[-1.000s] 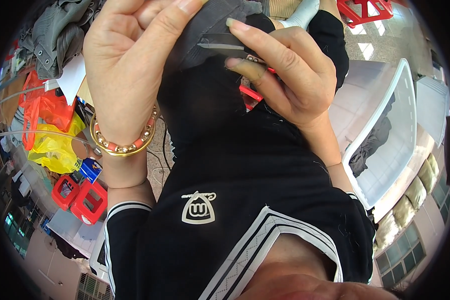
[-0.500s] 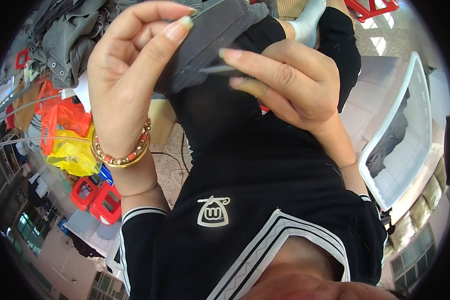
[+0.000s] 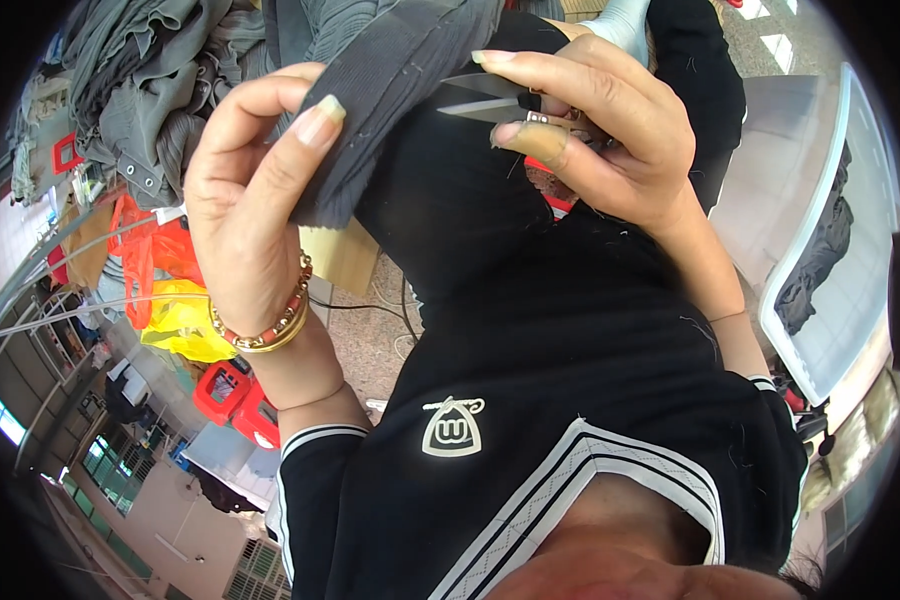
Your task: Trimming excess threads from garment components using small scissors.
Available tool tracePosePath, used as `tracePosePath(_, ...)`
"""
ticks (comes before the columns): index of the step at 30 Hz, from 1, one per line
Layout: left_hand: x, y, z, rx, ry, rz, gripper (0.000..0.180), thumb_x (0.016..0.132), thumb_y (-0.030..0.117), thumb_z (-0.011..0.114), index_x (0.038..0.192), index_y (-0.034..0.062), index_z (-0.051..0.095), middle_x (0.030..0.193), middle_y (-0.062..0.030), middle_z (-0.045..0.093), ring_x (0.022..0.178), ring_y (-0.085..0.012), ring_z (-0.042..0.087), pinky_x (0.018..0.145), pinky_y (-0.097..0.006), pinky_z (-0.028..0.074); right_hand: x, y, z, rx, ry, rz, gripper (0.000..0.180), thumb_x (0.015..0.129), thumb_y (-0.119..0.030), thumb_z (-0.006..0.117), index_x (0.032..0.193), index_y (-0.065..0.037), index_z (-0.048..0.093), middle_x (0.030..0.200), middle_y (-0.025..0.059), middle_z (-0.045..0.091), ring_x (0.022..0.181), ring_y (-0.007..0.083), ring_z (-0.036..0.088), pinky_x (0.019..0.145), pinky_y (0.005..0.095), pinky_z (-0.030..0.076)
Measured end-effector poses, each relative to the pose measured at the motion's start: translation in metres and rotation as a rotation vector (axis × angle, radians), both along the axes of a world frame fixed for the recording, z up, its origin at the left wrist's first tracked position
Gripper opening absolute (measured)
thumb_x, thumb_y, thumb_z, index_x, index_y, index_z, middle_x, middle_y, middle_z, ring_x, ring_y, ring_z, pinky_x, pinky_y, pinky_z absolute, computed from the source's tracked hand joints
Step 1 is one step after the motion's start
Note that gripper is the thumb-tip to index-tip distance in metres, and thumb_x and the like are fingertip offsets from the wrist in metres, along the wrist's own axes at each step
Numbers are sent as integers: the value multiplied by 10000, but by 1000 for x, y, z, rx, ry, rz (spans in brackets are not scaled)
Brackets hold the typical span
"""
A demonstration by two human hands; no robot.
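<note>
Speckled floor (image 3: 362, 342) w/ white tub (image 3: 858, 300) at 3 o'clock; L hand (image 3: 250, 190) at 10 pinches grey cloth (image 3: 400, 90) at approx. 12, prob. to steady it; R hand (image 3: 620, 130) at 1 holds snips (image 3: 480, 110) beside cloth, thumb & finger apart, prob. so they gape.

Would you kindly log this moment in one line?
left hand: pinching grey cloth | right hand: holding open snips | garments: heaped, upper left

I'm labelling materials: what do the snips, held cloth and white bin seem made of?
Snips: likely smooth metal, from their thin, grey, faintly shiny look. Held cloth: matte fabric, finely ribbed, perhaps knitted; fibre unclear. White bin: probably plastic, being smooth and pale.
</note>
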State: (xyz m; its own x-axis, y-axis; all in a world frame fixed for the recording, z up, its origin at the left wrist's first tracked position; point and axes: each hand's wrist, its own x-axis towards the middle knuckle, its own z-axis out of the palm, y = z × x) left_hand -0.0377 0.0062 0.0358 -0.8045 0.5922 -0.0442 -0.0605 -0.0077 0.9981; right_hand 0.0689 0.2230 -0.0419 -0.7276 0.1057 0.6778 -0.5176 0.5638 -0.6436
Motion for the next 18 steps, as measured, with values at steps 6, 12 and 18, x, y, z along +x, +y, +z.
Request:
tracePosePath(6, -14, -14, -6, 137, -239, -100, 206, 963, 62, 532, 1146, -31, 553, 1097, -127, 660, 979, -161, 651, 902, -292, 507, -13, 1, 9, -56, 37, 45, 474, 697, -45, 816, 1155, -7, 703, 687, 10, 481, 592, 101, 444, 515, 242, 333)
tracePosePath(12, -5, -2, 2, 124, -246, -76, 208, 939, 80, 548, 1116, -31, 554, 1042, -130, 673, 918, -165, 659, 866, -280, 512, -16, 0, 10, -84, 8, 39, 452, 718, -53, 810, 1156, -15, 704, 682, 0, 452, 592, 95, 422, 521, 242, 326)
tracePosePath(18, -15, -10, -5, 229, -376, -111, 262, 939, 92, 529, 1162, -45, 526, 1099, -163, 650, 981, -215, 646, 919, -331, 499, -53, 13, -3, 115, 364, -55, 470, 738, -129, 832, 1177, -33, 691, 731, 37, 591, 592, 156, 529, 516, 265, 341)
